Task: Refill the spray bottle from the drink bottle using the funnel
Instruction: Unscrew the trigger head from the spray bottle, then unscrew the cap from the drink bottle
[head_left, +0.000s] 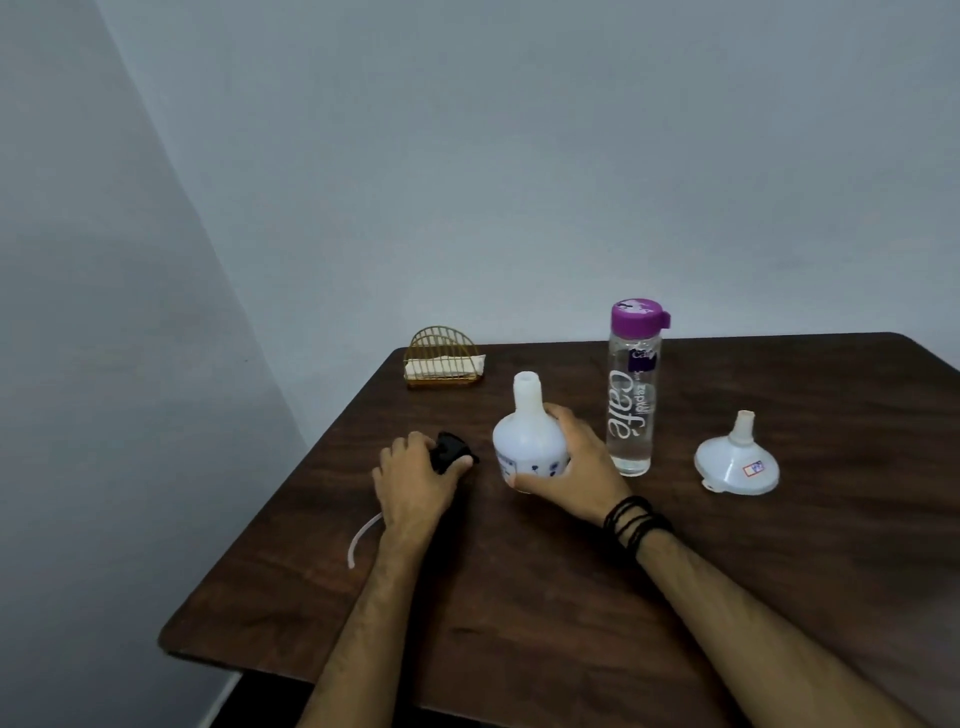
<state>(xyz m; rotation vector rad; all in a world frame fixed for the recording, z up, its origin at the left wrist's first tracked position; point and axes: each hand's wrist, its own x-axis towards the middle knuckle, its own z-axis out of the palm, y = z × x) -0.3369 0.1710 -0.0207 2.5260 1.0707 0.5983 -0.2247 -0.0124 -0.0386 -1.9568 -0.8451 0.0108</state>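
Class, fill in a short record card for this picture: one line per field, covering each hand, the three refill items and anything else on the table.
left hand: left hand grips the black spray head, its tube trailing on the table
right hand: right hand holds the white spray bottle
spray bottle: upright, neck open
drink bottle: drink bottle upright, purple cap on, clear liquid inside
funnel: funnel upside down, spout up, right of the drink bottle, untouched
other: wire napkin holder at the far corner
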